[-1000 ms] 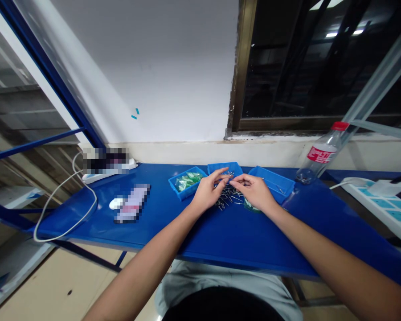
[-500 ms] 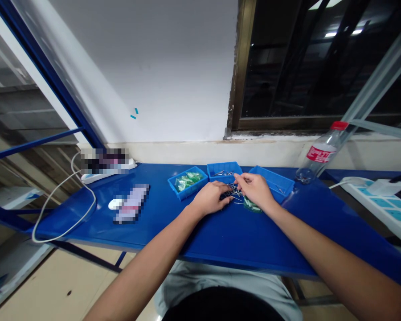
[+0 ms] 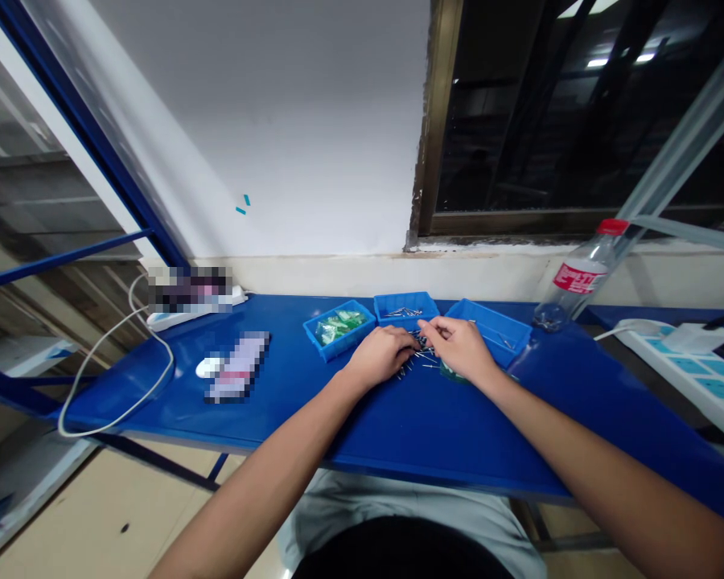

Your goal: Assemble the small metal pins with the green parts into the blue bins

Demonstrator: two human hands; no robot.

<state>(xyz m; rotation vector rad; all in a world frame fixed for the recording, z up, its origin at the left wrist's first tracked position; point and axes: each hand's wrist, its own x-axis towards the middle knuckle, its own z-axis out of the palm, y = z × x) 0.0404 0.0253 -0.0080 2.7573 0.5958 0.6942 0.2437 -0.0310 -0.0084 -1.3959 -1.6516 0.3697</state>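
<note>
A loose pile of thin metal pins (image 3: 423,354), which look like rivets or small screws, lies on the blue table between my hands. My left hand (image 3: 383,354) rests at the left of the pile with its fingers curled together over it, and whatever they grip is hidden. Above the right part of the pile, my right hand (image 3: 458,344) is closed in a pinch. What is in the pinch is too small to make out. Partly under my right hand shows a green bag (image 3: 450,371) with pale pieces.
A blue tray (image 3: 331,351) with green packets stands left. Another blue tray (image 3: 380,308) with metal pins is behind the pile, and a third blue tray (image 3: 512,328) is at the right. Farther out are a bottle (image 3: 579,277), power strips and a blurred phone-like object (image 3: 241,366).
My left hand's fingers have drawn in from a spread pose to a curl over the pins. My right hand has shifted slightly left and down, staying pinched and covering more of the green bag.
</note>
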